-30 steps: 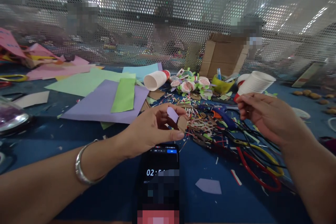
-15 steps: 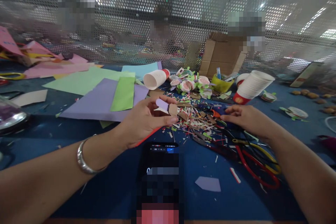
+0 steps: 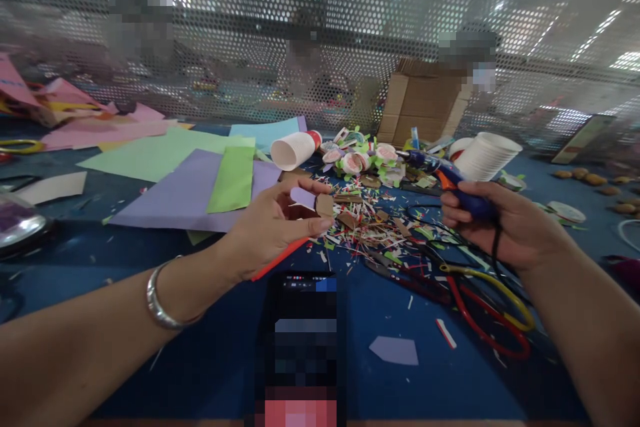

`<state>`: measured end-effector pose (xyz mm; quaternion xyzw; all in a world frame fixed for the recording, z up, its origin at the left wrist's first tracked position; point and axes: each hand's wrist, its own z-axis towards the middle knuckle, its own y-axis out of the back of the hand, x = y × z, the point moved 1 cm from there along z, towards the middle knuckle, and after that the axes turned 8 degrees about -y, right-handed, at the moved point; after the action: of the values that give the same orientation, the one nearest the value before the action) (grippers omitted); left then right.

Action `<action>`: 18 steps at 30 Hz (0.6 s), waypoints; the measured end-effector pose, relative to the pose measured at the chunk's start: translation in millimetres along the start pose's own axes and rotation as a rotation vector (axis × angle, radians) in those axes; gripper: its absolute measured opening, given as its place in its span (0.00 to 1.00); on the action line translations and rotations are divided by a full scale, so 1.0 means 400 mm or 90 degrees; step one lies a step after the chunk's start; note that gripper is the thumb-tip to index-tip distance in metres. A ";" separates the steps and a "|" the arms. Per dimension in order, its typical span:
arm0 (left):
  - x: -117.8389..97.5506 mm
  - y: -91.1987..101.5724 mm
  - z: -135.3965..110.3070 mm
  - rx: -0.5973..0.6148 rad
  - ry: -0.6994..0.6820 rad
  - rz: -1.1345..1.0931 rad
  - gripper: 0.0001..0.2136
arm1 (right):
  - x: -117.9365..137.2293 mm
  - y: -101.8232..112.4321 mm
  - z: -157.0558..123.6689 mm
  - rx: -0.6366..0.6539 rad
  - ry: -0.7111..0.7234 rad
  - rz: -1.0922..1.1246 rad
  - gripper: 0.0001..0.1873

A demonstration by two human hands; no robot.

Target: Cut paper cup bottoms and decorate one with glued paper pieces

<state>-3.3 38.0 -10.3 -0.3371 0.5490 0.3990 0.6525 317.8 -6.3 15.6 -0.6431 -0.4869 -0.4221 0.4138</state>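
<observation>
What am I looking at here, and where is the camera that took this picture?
There is no machine here: these are a person's two bare hands, filmed by one camera worn on the head, looking forward and down. The left hand, with a bracelet on its wrist, pinches a small lilac paper piece and a brown card piece in its fingers. The right hand grips a blue glue gun with a black cord. Under them is a blue table strewn with paper scraps, coloured sheets, paper cups and a phone. Behind a mesh screen, other people sit blurred.
</observation>
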 end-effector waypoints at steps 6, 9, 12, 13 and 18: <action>0.003 -0.005 0.000 0.000 -0.005 -0.017 0.22 | -0.007 -0.019 -0.011 0.108 -0.003 0.085 0.18; 0.002 -0.009 0.000 0.014 -0.015 -0.045 0.21 | -0.013 -0.031 -0.016 0.140 0.015 0.102 0.18; -0.001 -0.016 0.000 0.029 -0.006 -0.093 0.20 | -0.016 -0.042 -0.026 0.163 0.036 0.116 0.18; -0.001 -0.018 0.000 0.032 0.001 -0.102 0.20 | -0.016 -0.046 -0.030 0.170 0.042 0.122 0.18; 0.004 -0.025 -0.003 0.034 0.007 -0.110 0.21 | -0.019 -0.058 -0.042 0.223 0.068 0.147 0.15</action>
<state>5.3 32.8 -12.1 -0.3682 0.5319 0.3246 0.6900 291.5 -20.0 16.2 -0.5897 -0.4535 -0.3144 0.5897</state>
